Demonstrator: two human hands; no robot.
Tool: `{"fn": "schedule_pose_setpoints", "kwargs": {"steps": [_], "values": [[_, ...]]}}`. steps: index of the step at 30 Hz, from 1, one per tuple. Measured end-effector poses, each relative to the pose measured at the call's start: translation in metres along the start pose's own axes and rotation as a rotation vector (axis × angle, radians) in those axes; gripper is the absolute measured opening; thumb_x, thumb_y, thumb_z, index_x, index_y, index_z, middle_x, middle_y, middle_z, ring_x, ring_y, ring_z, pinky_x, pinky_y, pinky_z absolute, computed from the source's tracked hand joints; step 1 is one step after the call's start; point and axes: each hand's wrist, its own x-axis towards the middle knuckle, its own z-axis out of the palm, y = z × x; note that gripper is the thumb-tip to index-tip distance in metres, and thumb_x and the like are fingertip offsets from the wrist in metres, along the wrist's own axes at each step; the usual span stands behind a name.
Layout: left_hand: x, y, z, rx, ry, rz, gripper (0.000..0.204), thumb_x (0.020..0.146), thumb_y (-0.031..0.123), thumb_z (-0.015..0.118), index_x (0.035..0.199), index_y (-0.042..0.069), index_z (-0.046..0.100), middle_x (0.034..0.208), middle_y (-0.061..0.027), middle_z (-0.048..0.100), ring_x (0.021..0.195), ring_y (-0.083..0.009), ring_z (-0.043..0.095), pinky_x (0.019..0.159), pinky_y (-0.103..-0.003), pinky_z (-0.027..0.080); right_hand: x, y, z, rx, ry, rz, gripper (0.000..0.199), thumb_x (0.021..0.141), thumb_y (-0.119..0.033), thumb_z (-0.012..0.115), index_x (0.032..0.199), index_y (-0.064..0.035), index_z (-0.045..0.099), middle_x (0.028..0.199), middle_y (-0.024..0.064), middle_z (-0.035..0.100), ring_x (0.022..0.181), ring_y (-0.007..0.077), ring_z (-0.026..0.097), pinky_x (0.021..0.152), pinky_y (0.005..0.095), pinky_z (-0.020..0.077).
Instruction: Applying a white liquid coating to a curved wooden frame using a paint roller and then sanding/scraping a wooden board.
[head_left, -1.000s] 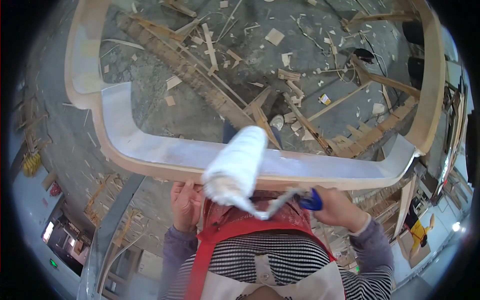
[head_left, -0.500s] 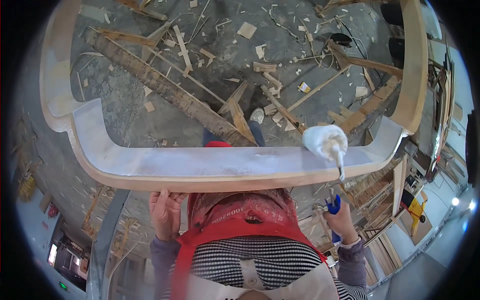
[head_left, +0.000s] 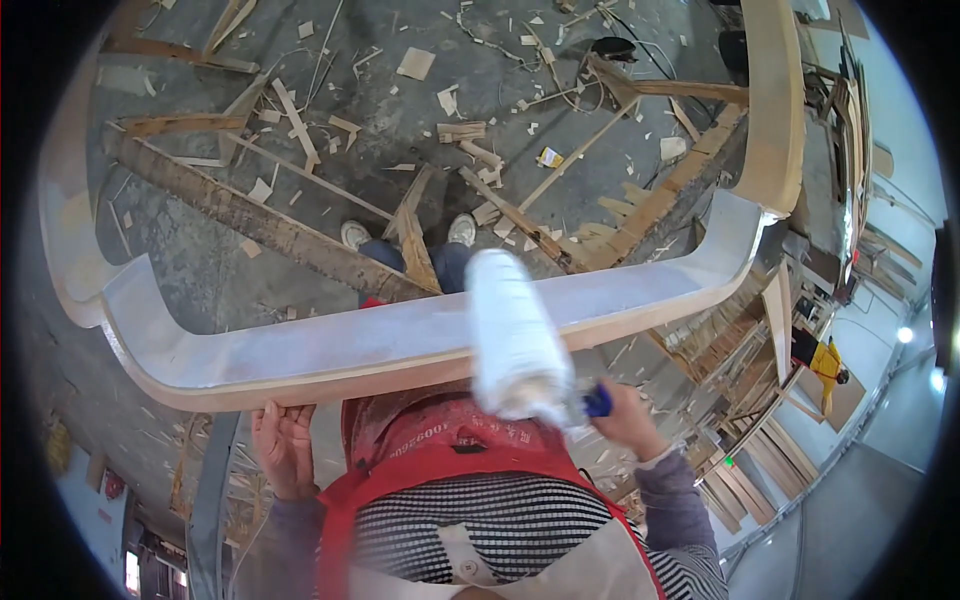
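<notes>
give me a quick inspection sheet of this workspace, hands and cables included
Surface: grey floor, littered.
Work things: curved wooden frame, inner face whitish; white roller overlaps it in view, contact unclear.
Clutter: wood scraps and rough timbers scattered about the floor.
Hands: left hand at the frame's near edge, grip unclear; right hand closed on the roller's blue handle.
Cables: thin dark cord on the floor beyond the frame; use unclear.
Surroundings: boards stacked at right; bright lamp beyond.

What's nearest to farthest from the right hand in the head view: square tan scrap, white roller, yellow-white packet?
1. White roller: left of the right hand
2. Yellow-white packet: floor, ahead
3. Square tan scrap: floor, farther ahead, leftward
</notes>
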Motion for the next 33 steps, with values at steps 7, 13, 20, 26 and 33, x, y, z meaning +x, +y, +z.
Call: {"fn": "schedule_pose_setpoints", "kwargs": {"steps": [7,13,20,26,33], "values": [[0.006,-0.007,-0.008,0.003,0.060,-0.007,0.032,0.099,0.014,0.048,0.129,0.005,0.044,0.125,-0.0129,0.055,0.113,-0.0269,0.056,0.100,-0.045,0.046,-0.058,0.122,-0.051,0.019,0.384,0.368,0.024,0.067,-0.008,0.067,0.086,0.0006,0.056,0.067,0.0102,0.055,0.058,0.0176,0.047,0.056,0.0341,0.0411],[0.012,-0.006,-0.011,0.020,0.063,-0.013,0.031,0.098,0.015,0.049,0.127,0.004,0.045,0.122,-0.0137,0.057,0.113,-0.0275,0.057,0.097,-0.046,0.048,-0.044,0.061,-0.059,-0.040,0.137,0.260,0.024,0.066,-0.006,0.066,0.086,0.0009,0.056,0.068,0.0166,0.056,0.060,0.0283,0.053,0.057,0.0377,0.0434],[0.015,-0.012,-0.022,-0.047,0.027,-0.028,0.028,0.098,0.014,0.048,0.124,0.003,0.049,0.119,-0.0148,0.059,0.110,-0.0289,0.060,0.097,-0.047,0.049,0.071,-0.089,-0.075,-0.264,-0.304,-0.315,0.020,0.065,-0.002,0.064,0.082,0.0002,0.054,0.067,0.0191,0.055,0.061,0.0359,0.057,0.058,0.0398,0.0450],[0.000,-0.005,-0.010,-0.032,0.025,0.030,0.030,0.098,0.015,0.050,0.125,0.003,0.049,0.118,-0.0140,0.059,0.109,-0.0278,0.060,0.097,-0.049,0.048,0.161,-0.208,-0.024,-0.366,-0.704,-0.617,0.018,0.068,-0.005,0.064,0.084,-0.0013,0.055,0.070,0.0177,0.059,0.065,0.0375,0.060,0.060,0.0424,0.0462],[0.013,-0.023,-0.063,-0.096,-0.048,-0.069,0.042,0.096,0.020,0.052,0.134,0.005,0.041,0.127,-0.0133,0.053,0.115,-0.0252,0.055,0.101,-0.050,0.045,0.196,-0.284,0.052,-0.270,-0.656,-0.864,0.018,0.068,-0.005,0.062,0.085,-0.0016,0.056,0.071,0.0169,0.059,0.069,0.0383,0.060,0.063,0.0437,0.0469]]}}
